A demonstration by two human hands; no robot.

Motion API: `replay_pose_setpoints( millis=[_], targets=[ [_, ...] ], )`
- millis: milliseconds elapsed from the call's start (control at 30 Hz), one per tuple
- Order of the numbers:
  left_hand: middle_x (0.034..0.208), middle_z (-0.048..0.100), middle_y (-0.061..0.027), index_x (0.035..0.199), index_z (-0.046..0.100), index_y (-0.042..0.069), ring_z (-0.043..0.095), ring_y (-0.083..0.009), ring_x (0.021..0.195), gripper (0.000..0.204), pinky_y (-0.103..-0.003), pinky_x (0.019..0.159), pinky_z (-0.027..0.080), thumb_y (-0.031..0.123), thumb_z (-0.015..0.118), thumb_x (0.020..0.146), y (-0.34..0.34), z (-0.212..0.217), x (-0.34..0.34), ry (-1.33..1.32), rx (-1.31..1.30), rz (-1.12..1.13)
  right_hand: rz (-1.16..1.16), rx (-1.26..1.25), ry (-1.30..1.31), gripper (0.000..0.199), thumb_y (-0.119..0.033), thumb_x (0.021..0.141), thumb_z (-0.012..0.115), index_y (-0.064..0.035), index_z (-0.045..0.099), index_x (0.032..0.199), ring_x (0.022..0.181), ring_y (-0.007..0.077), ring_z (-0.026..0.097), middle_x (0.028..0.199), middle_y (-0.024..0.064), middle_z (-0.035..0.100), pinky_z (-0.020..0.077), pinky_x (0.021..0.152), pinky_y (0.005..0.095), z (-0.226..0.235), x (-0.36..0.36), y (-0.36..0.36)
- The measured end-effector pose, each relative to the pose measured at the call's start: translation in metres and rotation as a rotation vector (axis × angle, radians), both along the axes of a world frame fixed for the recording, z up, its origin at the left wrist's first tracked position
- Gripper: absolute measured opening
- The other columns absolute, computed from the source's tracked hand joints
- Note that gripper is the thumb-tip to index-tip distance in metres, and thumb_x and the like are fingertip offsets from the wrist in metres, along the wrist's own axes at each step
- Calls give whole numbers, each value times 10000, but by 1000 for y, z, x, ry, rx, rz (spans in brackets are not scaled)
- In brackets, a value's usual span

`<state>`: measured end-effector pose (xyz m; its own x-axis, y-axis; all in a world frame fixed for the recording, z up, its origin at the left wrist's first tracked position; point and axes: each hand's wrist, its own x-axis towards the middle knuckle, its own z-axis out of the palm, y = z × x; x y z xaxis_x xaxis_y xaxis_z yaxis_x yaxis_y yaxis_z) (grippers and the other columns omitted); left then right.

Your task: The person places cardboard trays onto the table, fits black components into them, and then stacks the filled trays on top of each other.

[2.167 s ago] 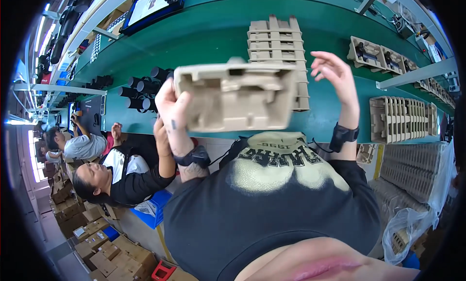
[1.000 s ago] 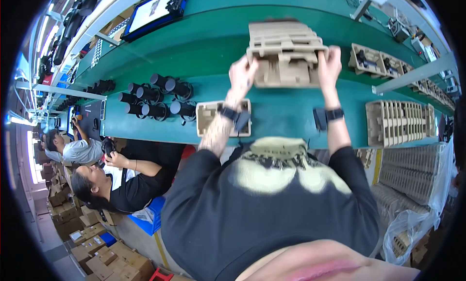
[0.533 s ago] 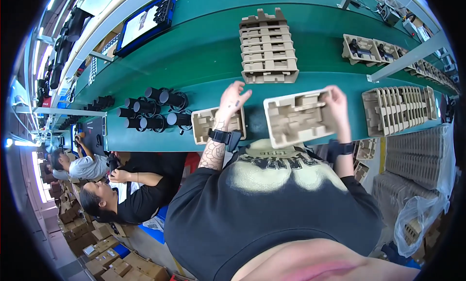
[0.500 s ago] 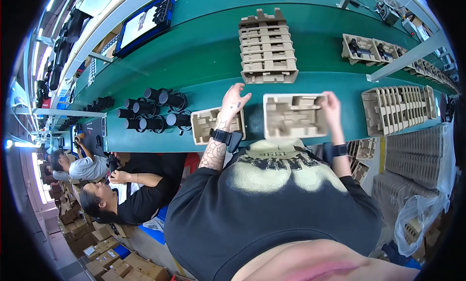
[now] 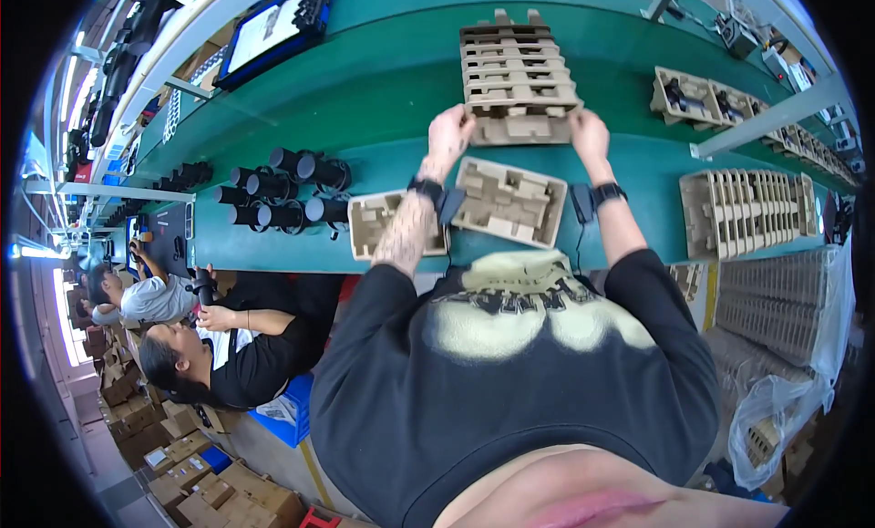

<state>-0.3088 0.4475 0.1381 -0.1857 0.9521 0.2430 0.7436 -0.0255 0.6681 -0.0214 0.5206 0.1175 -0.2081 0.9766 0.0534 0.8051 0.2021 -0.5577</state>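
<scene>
A stack of tan moulded-pulp trays [image 5: 516, 61] stands on the green bench in front of me. My left hand [image 5: 450, 133] is closed on the left end of the nearest tray [image 5: 524, 129] in that stack, and my right hand [image 5: 590, 134] grips its right end. Between my forearms a loose pulp tray [image 5: 512, 202] lies tilted on the bench, its moulded hollows facing up. Another pulp tray [image 5: 366, 229] rests partly behind my left forearm.
Several black cylindrical devices [image 5: 273, 189] stand left of the trays. To the right is a row of nested trays [image 5: 747, 213]; beyond it, trays holding dark parts [image 5: 679, 95]. A metal post [image 5: 761, 118] crosses there. A co-worker [image 5: 241, 355] sits at my left.
The tray my right hand held now lies turned on the bench, released. Both hands have moved forward to the stack and taken hold of its nearest tray.
</scene>
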Motion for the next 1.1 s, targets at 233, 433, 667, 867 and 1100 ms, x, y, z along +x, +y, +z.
replay_pose_setpoints(
  millis=[233, 433, 667, 867, 1100],
  targets=[
    [703, 593, -165, 781, 565, 43, 584, -367, 670, 156, -421, 590, 474, 197, 585, 792, -10, 106, 26, -110, 241, 88, -83, 559, 560, 213, -136, 843, 642, -14, 478, 784, 585, 193, 443, 667, 72, 481, 410, 566, 327, 86, -10, 14],
    [670, 553, -125, 760, 542, 40, 567, -338, 639, 113, -378, 574, 475, 135, 603, 760, -10, 186, 1, -34, 279, 4, -228, 609, 820, 173, -66, 799, 685, -37, 514, 799, 716, 64, 487, 759, -20, 521, 434, 651, 242, 155, -24, -7],
    [861, 614, -114, 893, 599, 27, 611, -202, 762, 106, -291, 681, 482, 67, 610, 795, -101, 155, -98, -15, 400, 354, 318, 106, 614, 398, -72, 804, 674, -42, 532, 1175, 983, 146, 549, 1099, 43, 552, 437, 843, 268, 150, 9, -53],
    [947, 655, -107, 1013, 612, 9, 601, -119, 884, 173, -259, 799, 466, 59, 594, 848, -159, 38, -136, -493, 305, 455, -71, 46, 781, 582, -139, 805, 671, -78, 446, 1339, 1197, 229, 469, 1260, 156, 513, 423, 946, 348, 18, 65, -58],
    [993, 661, -192, 1104, 585, 42, 635, -352, 931, 328, -397, 811, 489, 247, 600, 848, -140, 39, -171, 82, -165, 672, 20, -148, 773, 559, -192, 842, 625, -69, 435, 1354, 1214, 255, 477, 1317, 190, 484, 406, 972, 367, 1, 47, -77]
  ],
)
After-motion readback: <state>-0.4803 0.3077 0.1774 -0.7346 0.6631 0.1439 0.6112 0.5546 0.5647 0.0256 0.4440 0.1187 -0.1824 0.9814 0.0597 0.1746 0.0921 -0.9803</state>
